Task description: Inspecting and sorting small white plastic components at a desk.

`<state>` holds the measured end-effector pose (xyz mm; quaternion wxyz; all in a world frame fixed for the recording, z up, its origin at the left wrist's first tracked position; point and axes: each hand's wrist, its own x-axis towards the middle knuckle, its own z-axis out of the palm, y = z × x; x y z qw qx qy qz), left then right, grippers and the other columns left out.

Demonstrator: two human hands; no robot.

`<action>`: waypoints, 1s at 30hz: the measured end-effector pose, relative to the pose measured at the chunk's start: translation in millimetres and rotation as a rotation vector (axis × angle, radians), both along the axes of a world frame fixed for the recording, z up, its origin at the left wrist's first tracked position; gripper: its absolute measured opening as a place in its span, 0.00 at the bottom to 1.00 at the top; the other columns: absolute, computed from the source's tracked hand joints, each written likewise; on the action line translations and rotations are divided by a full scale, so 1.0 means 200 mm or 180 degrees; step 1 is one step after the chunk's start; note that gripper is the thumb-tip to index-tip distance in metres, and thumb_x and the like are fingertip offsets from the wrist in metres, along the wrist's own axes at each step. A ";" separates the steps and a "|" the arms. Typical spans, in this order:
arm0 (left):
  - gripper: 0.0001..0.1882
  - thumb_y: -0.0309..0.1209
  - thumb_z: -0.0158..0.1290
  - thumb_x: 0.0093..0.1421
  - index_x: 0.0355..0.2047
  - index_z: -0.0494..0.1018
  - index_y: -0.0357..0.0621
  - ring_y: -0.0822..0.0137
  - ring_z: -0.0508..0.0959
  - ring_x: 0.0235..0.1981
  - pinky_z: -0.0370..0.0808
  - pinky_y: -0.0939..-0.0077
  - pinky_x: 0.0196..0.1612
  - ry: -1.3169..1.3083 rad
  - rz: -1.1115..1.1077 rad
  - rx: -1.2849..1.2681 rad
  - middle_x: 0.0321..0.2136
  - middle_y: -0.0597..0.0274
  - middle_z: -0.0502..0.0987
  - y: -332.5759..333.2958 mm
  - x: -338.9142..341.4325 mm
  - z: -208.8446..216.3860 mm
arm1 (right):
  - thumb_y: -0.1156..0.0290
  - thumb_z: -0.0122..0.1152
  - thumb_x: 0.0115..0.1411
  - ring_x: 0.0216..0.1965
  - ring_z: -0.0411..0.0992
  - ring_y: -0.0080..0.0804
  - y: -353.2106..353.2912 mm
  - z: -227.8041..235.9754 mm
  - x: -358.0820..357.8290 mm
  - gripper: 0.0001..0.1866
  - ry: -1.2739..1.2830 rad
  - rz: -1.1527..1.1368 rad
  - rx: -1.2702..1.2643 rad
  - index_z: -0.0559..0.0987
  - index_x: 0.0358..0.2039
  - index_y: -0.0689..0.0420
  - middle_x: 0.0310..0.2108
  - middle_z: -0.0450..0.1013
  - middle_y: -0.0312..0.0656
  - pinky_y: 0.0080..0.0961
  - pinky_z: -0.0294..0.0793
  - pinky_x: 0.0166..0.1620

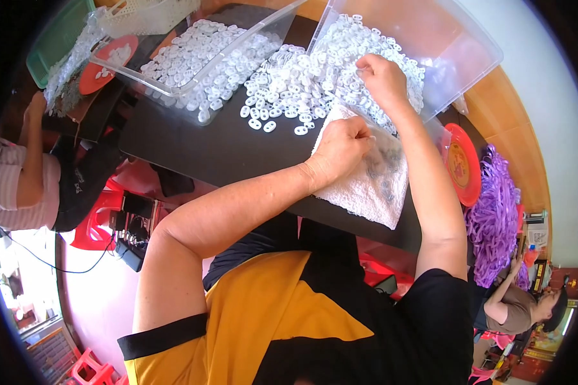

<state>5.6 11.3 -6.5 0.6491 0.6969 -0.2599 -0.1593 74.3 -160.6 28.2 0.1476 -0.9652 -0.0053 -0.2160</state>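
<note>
A heap of small white oval plastic pieces with two holes (289,83) lies on the dark table and spills from a tipped clear bin (456,54). My right hand (385,83) reaches over the heap at the bin's mouth, its fingertips pinched together at the pieces; what is between them is too small to tell. My left hand (341,151) rests over a white towel (347,192) at the table's near edge. Its fingers are curled closed, and whatever they hold is hidden. Beside it on the towel lie small greyish things (385,170), too blurred to name.
Left of the heap stands another clear bin (167,86) of white pieces. A red plate (462,163) and a bundle of purple strips (491,215) are at the right. One person (26,173) sits at the left near an orange plate (108,63); another person (517,305) is far right.
</note>
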 end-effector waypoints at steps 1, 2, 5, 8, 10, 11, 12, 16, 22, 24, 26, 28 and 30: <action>0.08 0.28 0.55 0.51 0.26 0.74 0.33 0.52 0.77 0.25 0.74 0.63 0.33 -0.0031 0.0006 -0.0018 0.21 0.47 0.77 0.00 0.00 0.00 | 0.68 0.61 0.52 0.32 0.77 0.40 -0.02 0.00 -0.01 0.06 -0.0125 0.0182 -0.0087 0.80 0.31 0.50 0.28 0.78 0.40 0.36 0.74 0.35; 0.08 0.28 0.55 0.51 0.26 0.74 0.33 0.51 0.77 0.25 0.74 0.62 0.34 -0.0064 0.0012 -0.0034 0.21 0.46 0.77 0.00 0.00 0.00 | 0.68 0.61 0.52 0.32 0.77 0.40 -0.03 -0.01 -0.03 0.06 -0.0121 0.0182 -0.0092 0.80 0.31 0.50 0.28 0.78 0.40 0.36 0.74 0.35; 0.08 0.28 0.55 0.51 0.26 0.74 0.34 0.51 0.77 0.26 0.74 0.62 0.34 -0.0034 -0.0061 0.0046 0.22 0.46 0.77 0.00 0.00 0.02 | 0.71 0.62 0.52 0.27 0.75 0.35 -0.05 -0.02 -0.06 0.06 -0.0045 0.0356 0.0439 0.81 0.32 0.55 0.25 0.77 0.40 0.27 0.72 0.33; 0.08 0.28 0.55 0.51 0.26 0.74 0.34 0.51 0.77 0.26 0.74 0.62 0.34 0.0075 -0.0056 0.0048 0.22 0.46 0.77 0.00 -0.01 0.02 | 0.70 0.63 0.52 0.27 0.75 0.34 -0.05 -0.02 -0.07 0.07 0.0076 0.0029 0.0429 0.81 0.32 0.54 0.24 0.77 0.40 0.26 0.71 0.32; 0.08 0.27 0.54 0.51 0.29 0.74 0.33 0.59 0.75 0.24 0.73 0.67 0.31 -0.0022 -0.0073 0.0087 0.20 0.51 0.76 0.00 0.00 0.01 | 0.70 0.63 0.50 0.28 0.75 0.35 -0.02 -0.02 -0.08 0.08 0.0300 0.0134 0.0000 0.81 0.33 0.53 0.26 0.77 0.39 0.28 0.71 0.33; 0.09 0.27 0.53 0.52 0.31 0.74 0.32 0.68 0.74 0.21 0.72 0.73 0.28 -0.0119 -0.0093 0.0121 0.19 0.55 0.75 0.01 0.00 0.00 | 0.70 0.63 0.50 0.28 0.75 0.35 -0.01 -0.03 -0.08 0.08 0.0299 0.0140 0.0004 0.81 0.33 0.53 0.26 0.77 0.39 0.28 0.71 0.33; 0.09 0.27 0.53 0.52 0.31 0.74 0.32 0.68 0.74 0.21 0.72 0.73 0.28 -0.0120 -0.0099 0.0121 0.19 0.55 0.75 0.00 0.00 0.00 | 0.70 0.64 0.50 0.29 0.74 0.35 -0.01 -0.04 -0.08 0.08 0.0305 0.0164 -0.0193 0.81 0.33 0.52 0.28 0.77 0.39 0.29 0.71 0.33; 0.09 0.27 0.54 0.52 0.31 0.74 0.32 0.68 0.74 0.21 0.72 0.72 0.28 -0.0114 -0.0090 0.0092 0.19 0.56 0.75 0.00 -0.01 0.00 | 0.70 0.65 0.48 0.32 0.74 0.37 -0.02 -0.06 -0.07 0.10 0.0368 0.0125 -0.0545 0.81 0.34 0.52 0.31 0.76 0.39 0.32 0.71 0.35; 0.07 0.25 0.54 0.54 0.31 0.74 0.32 0.71 0.72 0.18 0.70 0.77 0.23 0.0416 -0.0115 -0.0173 0.18 0.60 0.73 0.00 -0.01 0.01 | 0.77 0.64 0.49 0.27 0.71 0.26 -0.02 -0.02 -0.12 0.08 0.0299 0.0105 0.0843 0.78 0.31 0.60 0.27 0.75 0.37 0.24 0.70 0.32; 0.06 0.25 0.53 0.55 0.31 0.74 0.32 0.73 0.71 0.17 0.68 0.78 0.21 0.0782 -0.0147 -0.0377 0.18 0.61 0.73 0.00 -0.01 0.02 | 0.79 0.63 0.50 0.27 0.70 0.23 -0.05 0.00 -0.16 0.06 0.0296 0.0254 0.1378 0.76 0.30 0.61 0.26 0.74 0.35 0.21 0.69 0.31; 0.05 0.24 0.53 0.58 0.31 0.73 0.33 0.75 0.68 0.15 0.64 0.80 0.17 0.1384 -0.0118 -0.0766 0.17 0.63 0.71 0.01 0.00 0.05 | 0.77 0.63 0.51 0.28 0.71 0.21 -0.08 0.02 -0.22 0.07 0.0364 0.0435 0.2224 0.76 0.31 0.63 0.25 0.73 0.34 0.19 0.70 0.32; 0.04 0.25 0.53 0.59 0.31 0.72 0.36 0.75 0.69 0.16 0.62 0.80 0.17 0.1644 0.0122 -0.1131 0.19 0.63 0.72 0.02 0.01 0.05 | 0.78 0.62 0.52 0.28 0.71 0.22 -0.02 0.11 -0.33 0.07 0.0506 0.0314 0.2413 0.76 0.32 0.63 0.25 0.73 0.34 0.19 0.70 0.33; 0.04 0.25 0.52 0.59 0.32 0.71 0.36 0.73 0.71 0.19 0.66 0.79 0.20 0.1689 0.0380 -0.1440 0.22 0.62 0.74 0.03 0.04 0.06 | 0.79 0.61 0.52 0.29 0.71 0.22 0.02 0.13 -0.42 0.07 0.0653 0.0195 0.2610 0.76 0.33 0.62 0.26 0.73 0.34 0.18 0.70 0.34</action>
